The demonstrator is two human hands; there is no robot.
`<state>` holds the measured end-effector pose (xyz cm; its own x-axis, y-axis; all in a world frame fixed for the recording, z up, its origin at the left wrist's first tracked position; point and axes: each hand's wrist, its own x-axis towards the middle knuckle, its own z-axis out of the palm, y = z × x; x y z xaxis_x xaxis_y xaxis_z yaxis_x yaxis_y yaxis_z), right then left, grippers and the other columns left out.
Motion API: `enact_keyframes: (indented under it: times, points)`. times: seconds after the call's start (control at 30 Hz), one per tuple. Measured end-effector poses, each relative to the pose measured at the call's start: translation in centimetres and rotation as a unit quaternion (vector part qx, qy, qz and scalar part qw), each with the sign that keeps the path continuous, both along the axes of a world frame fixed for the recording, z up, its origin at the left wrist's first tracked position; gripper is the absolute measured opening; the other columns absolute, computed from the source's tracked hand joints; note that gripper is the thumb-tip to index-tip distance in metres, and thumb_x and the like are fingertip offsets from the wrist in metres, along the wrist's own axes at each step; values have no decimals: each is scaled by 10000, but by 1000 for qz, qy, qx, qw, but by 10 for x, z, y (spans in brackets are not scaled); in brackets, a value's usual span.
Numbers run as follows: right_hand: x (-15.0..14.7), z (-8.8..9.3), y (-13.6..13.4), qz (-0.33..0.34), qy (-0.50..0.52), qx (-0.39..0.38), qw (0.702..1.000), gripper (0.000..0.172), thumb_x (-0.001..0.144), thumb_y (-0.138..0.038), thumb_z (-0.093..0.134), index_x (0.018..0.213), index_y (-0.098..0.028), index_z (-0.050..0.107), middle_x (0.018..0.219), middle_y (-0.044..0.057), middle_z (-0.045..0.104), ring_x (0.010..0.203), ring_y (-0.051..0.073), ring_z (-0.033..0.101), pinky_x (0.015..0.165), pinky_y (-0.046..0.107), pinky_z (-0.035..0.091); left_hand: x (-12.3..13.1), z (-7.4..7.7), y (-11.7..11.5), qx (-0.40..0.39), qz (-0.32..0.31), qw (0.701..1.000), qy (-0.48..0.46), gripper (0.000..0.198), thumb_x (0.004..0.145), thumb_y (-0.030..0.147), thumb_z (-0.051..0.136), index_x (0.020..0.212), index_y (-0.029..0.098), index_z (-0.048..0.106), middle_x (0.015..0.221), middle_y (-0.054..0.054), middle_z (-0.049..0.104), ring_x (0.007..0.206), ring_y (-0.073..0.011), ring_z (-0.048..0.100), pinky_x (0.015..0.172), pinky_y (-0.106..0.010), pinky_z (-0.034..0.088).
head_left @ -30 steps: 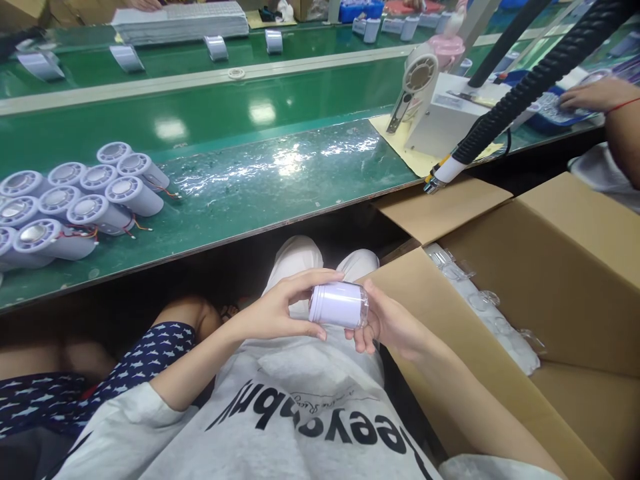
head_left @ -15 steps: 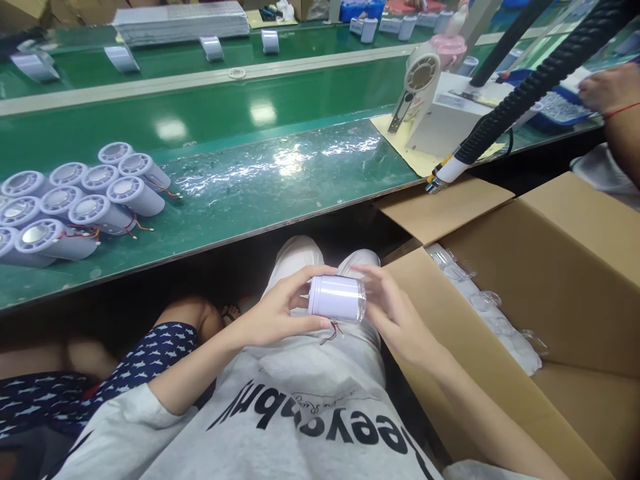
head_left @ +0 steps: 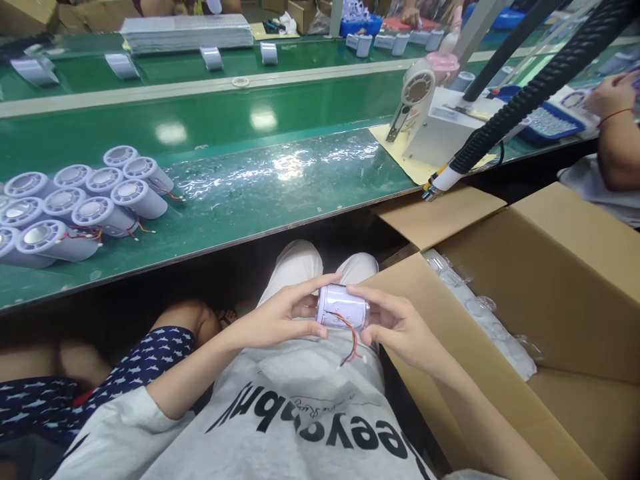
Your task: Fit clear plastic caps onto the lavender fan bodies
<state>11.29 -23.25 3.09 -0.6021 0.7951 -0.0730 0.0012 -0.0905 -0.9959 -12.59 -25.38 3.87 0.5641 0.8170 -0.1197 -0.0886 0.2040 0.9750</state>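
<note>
Above my lap, a pale purple cylindrical housing (head_left: 341, 303) lies sideways between both hands. Red, black and yellow wires (head_left: 354, 341) with small white connectors hang from its near side. My left hand (head_left: 295, 310) grips the left end, thumb below and fingers over the top. Around the right end, which has a clear rim, my right hand (head_left: 393, 320) is closed, its thumb underneath. On the bench to the left stand several similar purple cylindrical housings (head_left: 100, 208), grouped close together, some with wires trailing out.
An open cardboard box (head_left: 565, 287) holding clear plastic pieces (head_left: 483, 313) is at my right. An electric screwdriver (head_left: 440, 181) hangs over its flap. Beyond the green bench (head_left: 280, 173) runs a conveyor (head_left: 210, 120). A co-worker's hand (head_left: 613, 100) is at far right; another person's knee (head_left: 193, 320) is left.
The housing has turned about its length, bringing its wires round to face me. My right hand has closed onto the right end, where its fingers were looser before.
</note>
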Motion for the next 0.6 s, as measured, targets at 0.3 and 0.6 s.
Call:
enact_keyframes:
  times: [0.3,0.6]
  points:
    - [-2,-2,-9,-8,-86,0,996,511,810,-398,723,1297,-307,597,1133,38,697,900,223,677,847,383,553,19,-31,-1,-100,3,994,-52,658,815,289,686,1413,322,411,1352,-83,550,1104,-215,614,871,-343,531]
    - [167,-42,90,-385,-255,-7,887,354,972,-443,465,1034,-137,635,962,72,668,779,161,639,637,281,532,-71,31,164,97,257,935,227,270,814,388,655,1074,370,582,917,112,670,751,-118,606,571,-159,496]
